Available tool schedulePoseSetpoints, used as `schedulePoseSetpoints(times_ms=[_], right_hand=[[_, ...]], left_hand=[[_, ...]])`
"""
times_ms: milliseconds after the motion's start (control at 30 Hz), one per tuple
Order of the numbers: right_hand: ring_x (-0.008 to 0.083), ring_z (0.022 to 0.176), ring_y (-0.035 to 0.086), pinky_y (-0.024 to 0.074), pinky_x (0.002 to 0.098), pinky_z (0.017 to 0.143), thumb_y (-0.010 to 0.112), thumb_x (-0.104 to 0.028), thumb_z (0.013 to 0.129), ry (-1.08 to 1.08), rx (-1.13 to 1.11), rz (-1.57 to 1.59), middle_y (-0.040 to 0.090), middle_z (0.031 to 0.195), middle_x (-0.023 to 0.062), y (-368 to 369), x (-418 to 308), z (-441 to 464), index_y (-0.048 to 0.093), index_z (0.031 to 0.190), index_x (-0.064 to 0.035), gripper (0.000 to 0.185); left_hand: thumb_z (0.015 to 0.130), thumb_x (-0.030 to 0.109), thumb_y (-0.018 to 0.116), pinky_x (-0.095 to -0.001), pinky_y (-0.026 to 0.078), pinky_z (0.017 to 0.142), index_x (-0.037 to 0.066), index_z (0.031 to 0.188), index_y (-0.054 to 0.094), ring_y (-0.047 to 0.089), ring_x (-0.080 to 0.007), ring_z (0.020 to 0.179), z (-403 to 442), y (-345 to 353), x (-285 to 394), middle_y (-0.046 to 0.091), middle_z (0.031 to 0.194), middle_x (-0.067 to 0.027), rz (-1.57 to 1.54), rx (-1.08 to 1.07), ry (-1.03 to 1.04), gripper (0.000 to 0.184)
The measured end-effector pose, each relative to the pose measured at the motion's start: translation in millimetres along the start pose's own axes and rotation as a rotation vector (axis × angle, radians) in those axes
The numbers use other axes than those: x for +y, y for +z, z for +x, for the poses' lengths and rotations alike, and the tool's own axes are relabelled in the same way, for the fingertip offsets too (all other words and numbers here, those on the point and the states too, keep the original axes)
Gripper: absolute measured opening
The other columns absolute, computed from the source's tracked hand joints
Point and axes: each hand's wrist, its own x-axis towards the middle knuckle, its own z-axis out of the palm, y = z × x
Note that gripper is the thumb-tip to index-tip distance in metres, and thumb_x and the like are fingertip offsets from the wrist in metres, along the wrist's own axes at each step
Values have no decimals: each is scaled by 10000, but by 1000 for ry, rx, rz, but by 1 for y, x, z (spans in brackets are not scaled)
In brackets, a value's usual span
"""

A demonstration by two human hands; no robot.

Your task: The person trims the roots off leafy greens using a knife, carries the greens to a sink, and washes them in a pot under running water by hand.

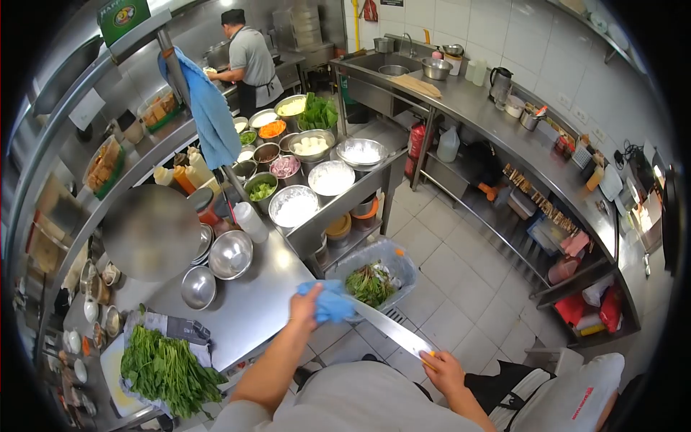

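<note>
My right hand (444,372) is closed around the yellow handle of a large knife (392,329), held over the floor in front of my body. The long, wide blade points up and to the left. My left hand (305,308) grips a blue cloth (333,302), which lies against the far end of the blade and hides the tip. Behind the cloth, a clear plastic bin (404,268) on the floor holds leafy green scraps (369,285). A big bunch of leafy greens (169,371) lies to my left on a cutting board (114,374) and some printed paper.
Steel bowls (230,254) and a white squeeze bottle (250,222) stand on the steel table (266,288). Beyond are containers of chopped food and white powder (332,178). A co-worker (252,65) stands at the back; another person (568,396) is close on my right.
</note>
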Motion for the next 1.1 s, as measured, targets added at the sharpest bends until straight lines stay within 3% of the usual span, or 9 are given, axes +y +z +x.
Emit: schedulePoseSetpoints(times_ms=[233,300,333,400,433,600,867,1000,1100], right_hand=[[249,744,680,570,393,630,850,-192,842,-33,43,-24,661,892,35,16,15,3,805,1186,-323,370],[247,745,684,570,382,625,843,-191,845,-207,48,94,663,891,31,33,-4,36,802,1189,-326,372],[249,741,684,567,379,619,838,-196,851,-303,21,100,663,894,31,38,-16,55,789,1218,-330,393],[256,739,681,562,385,615,825,-205,867,-460,-56,94,665,910,31,49,-47,92,756,1281,-339,441],[261,742,679,561,392,618,818,-209,876,-524,-116,83,666,922,33,56,-63,106,737,1316,-343,467],[299,791,670,564,432,673,787,-209,915,-722,-371,197,663,982,59,110,-156,147,719,1351,-316,455],[352,923,681,563,470,799,763,-202,945,-784,-452,220,658,1034,122,217,-304,152,713,1364,-214,422],[345,931,660,561,460,804,796,-197,897,-868,-338,91,650,1005,112,274,-350,156,705,1372,-202,485],[346,1021,630,535,492,872,793,-199,894,-781,-326,-10,674,1088,95,315,-375,162,706,1371,-201,485]], left_hand=[[1002,258,766,-416,635,835,-5,1173,676,765,-284,899,9,-103,59,764,1042,-157,189,203,417,326],[956,375,803,-501,541,1042,-43,1340,613,680,-402,1187,14,-124,56,687,1270,-280,666,425,551,598],[956,375,803,-501,541,1042,-43,1340,613,680,-402,1187,13,-142,47,687,1270,-280,665,426,562,598],[886,427,837,-554,379,1191,-68,1475,515,481,-502,1404,-4,-174,26,501,1503,-359,1269,641,534,834],[833,386,864,-567,323,1220,-62,1513,488,381,-535,1458,-25,-184,19,372,1597,-372,1216,591,556,897],[804,350,883,-580,340,1195,31,1554,470,361,-503,1461,-150,-223,-7,386,1581,-326,1270,794,790,914],[766,360,920,-601,320,1186,125,1616,401,328,-464,1493,-269,-339,-15,363,1623,-249,1230,1317,541,1023],[833,393,873,-634,293,1164,84,1460,561,341,-461,1506,-303,-422,22,438,1596,-190,1200,1364,697,766],[857,368,861,-553,360,1150,51,1369,610,485,-420,1433,-323,-486,92,582,1467,-184,1228,1328,813,653]])
